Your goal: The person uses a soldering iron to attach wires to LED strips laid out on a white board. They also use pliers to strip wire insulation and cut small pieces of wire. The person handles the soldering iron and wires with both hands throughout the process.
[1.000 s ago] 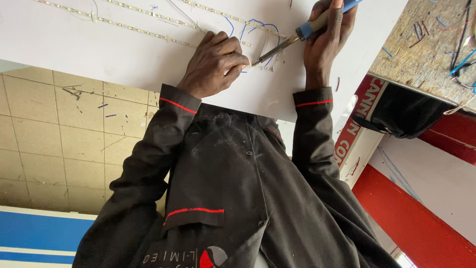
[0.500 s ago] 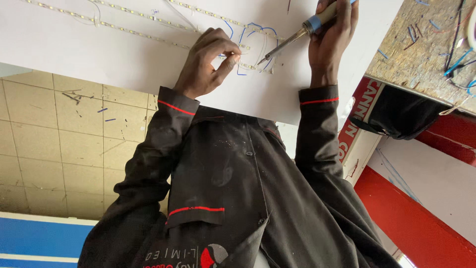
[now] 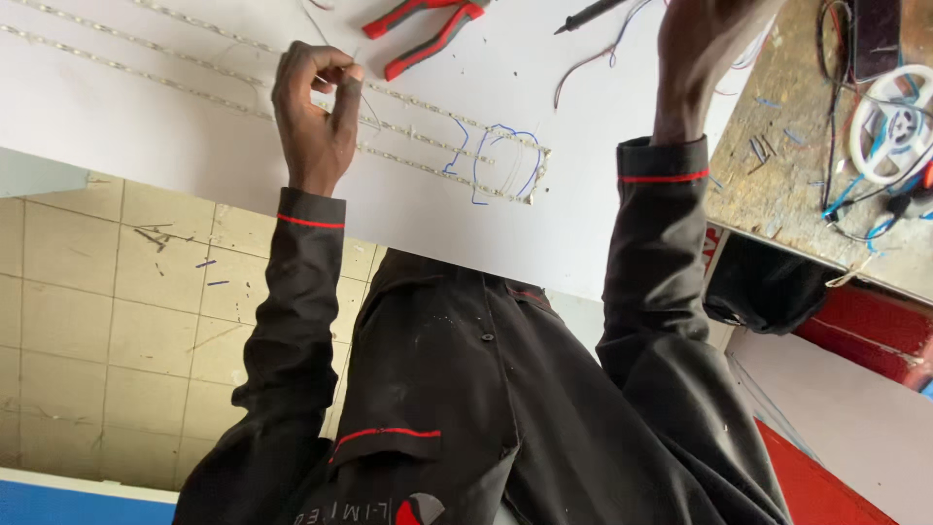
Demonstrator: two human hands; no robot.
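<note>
Left hand (image 3: 316,117): rested on the white board (image 3: 194,136), fingers curled, fingertips (image 3: 335,73) pinched together on a thin wire (image 3: 367,105) just above the LED strips (image 3: 428,146).
Left grip: closed on the wire, thumb against forefinger.
Wire: very fine, ran from the pinch down across the strips; hard to follow past them.
LED strips: two long pale lines ran across the board from the upper left, passed under the left hand, ended at lower right beside blue wires (image 3: 505,156).
Blue wires: looped at the strip ends, well right of the left hand, between the two sleeves.
Right hand (image 3: 705,49): raised near the top edge, back turned to the camera, fingers cut off by the frame.
Right grip: could not tell whether open or closed, nor whether anything was held.
Pliers (image 3: 428,29): red-handled, lay on the board beyond the left hand, apart from it, partly cut off at the top.
Probe (image 3: 588,15): dark, thin, lay left of the right hand, its lead trailing down.
Counter (image 3: 777,185): worn wood at right, carried a white reel (image 3: 889,122) and tangled cables.
</note>
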